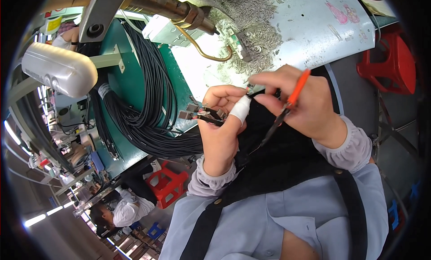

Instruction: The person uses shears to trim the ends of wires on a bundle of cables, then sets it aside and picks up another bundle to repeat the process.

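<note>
My left hand (220, 130), its thumb wrapped in white tape (241, 108), is closed round several black cable ends with metal plug connectors (191, 111) sticking out beside the palm. Small coloured wires (249, 87) show just past the thumb tip. My right hand (305, 100) reaches those wires with its forefinger and thumb. Held in the same hand is an orange-handled tool (297, 90), its dark narrow end pointing down toward my lap; its exact kind is unclear. Whether the right fingertips touch the wires cannot be made out.
A machine with a brass-coloured cylinder (179, 11) stands over a pale worktop (310, 44) strewn with small metal pieces (258, 17). Bundled black cables (139, 112) lie on the green table to the left. A lamp (58, 69) hangs at far left. Red stools (388, 62) and another person (130, 210) are nearby.
</note>
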The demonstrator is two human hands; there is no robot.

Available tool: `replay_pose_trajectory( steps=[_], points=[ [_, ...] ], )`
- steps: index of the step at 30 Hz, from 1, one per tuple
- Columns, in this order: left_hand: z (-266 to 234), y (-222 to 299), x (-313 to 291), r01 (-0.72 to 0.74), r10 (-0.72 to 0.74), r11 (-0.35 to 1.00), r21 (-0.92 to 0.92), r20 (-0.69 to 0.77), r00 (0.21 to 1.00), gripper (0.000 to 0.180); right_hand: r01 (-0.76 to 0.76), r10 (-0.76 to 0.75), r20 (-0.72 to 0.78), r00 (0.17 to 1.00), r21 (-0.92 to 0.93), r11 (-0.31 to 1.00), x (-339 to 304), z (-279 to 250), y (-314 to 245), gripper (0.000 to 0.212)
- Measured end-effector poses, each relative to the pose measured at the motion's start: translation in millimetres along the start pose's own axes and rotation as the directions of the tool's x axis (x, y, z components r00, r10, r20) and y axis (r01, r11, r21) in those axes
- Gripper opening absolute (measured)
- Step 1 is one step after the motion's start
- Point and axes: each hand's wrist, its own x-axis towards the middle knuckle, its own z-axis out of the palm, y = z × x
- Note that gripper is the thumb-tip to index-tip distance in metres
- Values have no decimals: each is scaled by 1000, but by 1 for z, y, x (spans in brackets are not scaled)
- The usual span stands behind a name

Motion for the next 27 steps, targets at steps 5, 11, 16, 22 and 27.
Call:
replay_pose_trajectory(
  steps=[5, 11, 16, 22, 27],
  points=[
    [2, 0, 0, -33, 32, 997, 67, 25, 999, 19, 80, -82, -25, 996, -49, 996, -5, 4, 9, 17],
    [6, -6, 0, -99, 115, 974, 202, -71, 991, 18, -353, 336, 109, 936, 247, 902, -9, 8, 3, 12],
    [2, -5, 3, -106, 121, 980, 171, -82, 989, 16, -465, 487, 65, 871, 425, 776, -6, 6, -3, 14],
    [5, -1, -3, -77, 90, 992, 100, -134, 987, 17, -358, 369, 315, 874, -94, 929, -12, -5, -4, 26],
    [6, -3, -1, -165, 191, 965, 204, -115, 975, 17, -376, 388, 302, 871, -101, 921, -11, 1, -6, 30]
  ],
)
